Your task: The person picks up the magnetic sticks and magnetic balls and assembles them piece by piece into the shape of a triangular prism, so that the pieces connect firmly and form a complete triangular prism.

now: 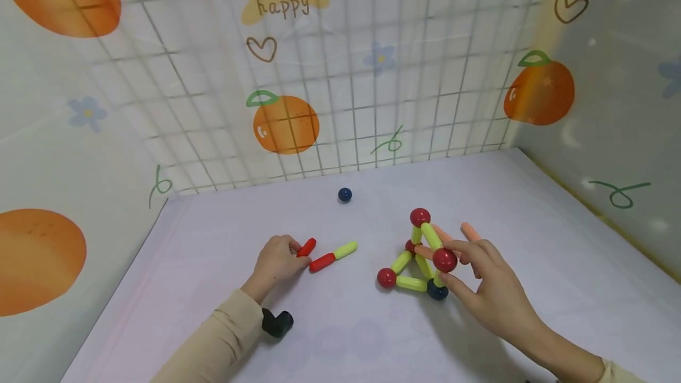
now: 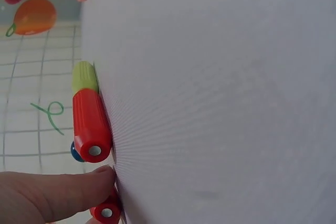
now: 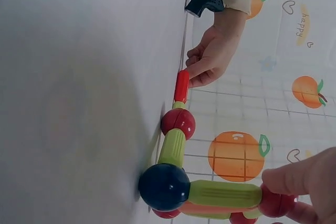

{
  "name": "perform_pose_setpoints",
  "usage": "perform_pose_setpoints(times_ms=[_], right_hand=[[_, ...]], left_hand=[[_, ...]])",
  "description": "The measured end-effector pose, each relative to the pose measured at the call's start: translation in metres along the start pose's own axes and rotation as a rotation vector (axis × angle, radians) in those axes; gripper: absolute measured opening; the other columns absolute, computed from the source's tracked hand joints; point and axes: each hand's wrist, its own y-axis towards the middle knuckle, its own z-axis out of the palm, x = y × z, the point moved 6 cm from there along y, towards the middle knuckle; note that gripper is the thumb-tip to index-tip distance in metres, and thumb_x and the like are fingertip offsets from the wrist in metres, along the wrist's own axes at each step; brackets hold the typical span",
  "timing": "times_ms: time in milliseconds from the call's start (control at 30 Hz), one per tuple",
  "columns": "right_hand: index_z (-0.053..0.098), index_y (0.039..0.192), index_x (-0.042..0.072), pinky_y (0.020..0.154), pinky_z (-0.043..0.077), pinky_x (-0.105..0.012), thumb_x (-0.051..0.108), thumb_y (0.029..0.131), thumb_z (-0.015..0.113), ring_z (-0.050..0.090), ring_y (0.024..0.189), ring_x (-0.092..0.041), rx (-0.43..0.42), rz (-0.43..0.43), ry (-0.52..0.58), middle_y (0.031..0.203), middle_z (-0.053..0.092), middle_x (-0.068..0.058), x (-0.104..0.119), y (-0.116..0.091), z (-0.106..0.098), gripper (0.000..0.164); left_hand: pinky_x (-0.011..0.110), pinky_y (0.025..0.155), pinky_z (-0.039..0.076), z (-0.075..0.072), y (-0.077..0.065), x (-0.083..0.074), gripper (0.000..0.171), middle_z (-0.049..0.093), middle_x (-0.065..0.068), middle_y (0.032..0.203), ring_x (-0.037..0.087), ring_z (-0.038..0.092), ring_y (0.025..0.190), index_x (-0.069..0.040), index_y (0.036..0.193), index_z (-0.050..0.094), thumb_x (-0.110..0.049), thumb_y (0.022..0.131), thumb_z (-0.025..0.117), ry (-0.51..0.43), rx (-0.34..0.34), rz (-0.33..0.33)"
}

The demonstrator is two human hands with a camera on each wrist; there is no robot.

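My left hand (image 1: 276, 262) pinches a short red rod (image 1: 307, 247) lying on the table, its end showing a round metal disc in the left wrist view. Close beside it, a second red rod (image 1: 322, 262) lies end to end with a yellow-green rod (image 1: 346, 250). On the right, my right hand (image 1: 492, 285) grips a red ball (image 1: 444, 260), an upper corner of a frame of yellow-green rods (image 1: 412, 283) and balls. Other corners are a raised red ball (image 1: 420, 217), a low red ball (image 1: 386, 278) and a dark blue ball (image 1: 437, 289). An orange rod (image 1: 424, 252) shows within the frame.
A loose dark blue ball (image 1: 344, 194) sits toward the back of the table. Another orange rod (image 1: 470, 231) lies behind my right hand, partly hidden. A dark wrist device (image 1: 276, 324) sticks out from the left sleeve. Patterned curtains (image 1: 330, 87) enclose the back and sides.
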Motion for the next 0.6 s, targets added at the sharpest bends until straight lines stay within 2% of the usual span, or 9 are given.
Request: perform_pose_setpoints(times_ms=[67,233,467,600], right_hand=[[0.062,0.121,0.019,0.049,0.031,-0.017,0.010,0.074,0.085,0.037,0.079,-0.003,0.001,0.005,0.006,0.091,0.054,0.001,0.000,0.000,0.000,0.053],[0.063,0.120,0.020,0.051,0.031,-0.018,0.012,0.074,0.085,0.036,0.078,-0.005,0.003,0.016,0.015,0.091,0.054,0.002,0.000,0.000,0.001,0.051],[0.063,0.118,0.021,0.051,0.032,-0.017,0.013,0.074,0.085,0.036,0.078,-0.004,0.003,0.006,0.018,0.089,0.050,0.004,0.000,0.000,0.001,0.050],[0.063,0.119,0.020,0.050,0.031,-0.017,0.012,0.074,0.085,0.036,0.077,-0.006,-0.002,-0.006,0.020,0.088,0.048,0.004,0.000,-0.001,0.001,0.051]], left_hand=[[0.031,0.071,0.046,0.000,0.001,0.002,0.031,0.062,0.009,0.093,0.022,0.054,0.087,-0.002,0.102,0.069,-0.025,0.082,0.075,-0.008,-0.002,-0.006],[0.029,0.069,0.045,-0.001,0.001,0.007,0.028,0.063,0.009,0.092,0.022,0.055,0.087,-0.002,0.101,0.069,-0.023,0.083,0.075,-0.055,-0.008,-0.029],[0.027,0.070,0.046,-0.005,-0.008,0.010,0.029,0.063,0.009,0.096,0.022,0.055,0.092,-0.006,0.104,0.067,-0.022,0.082,0.078,-0.283,-0.032,-0.105],[0.026,0.069,0.045,-0.001,-0.018,0.002,0.032,0.061,0.007,0.096,0.022,0.054,0.093,-0.010,0.109,0.067,-0.022,0.082,0.079,-0.432,-0.007,-0.118]])
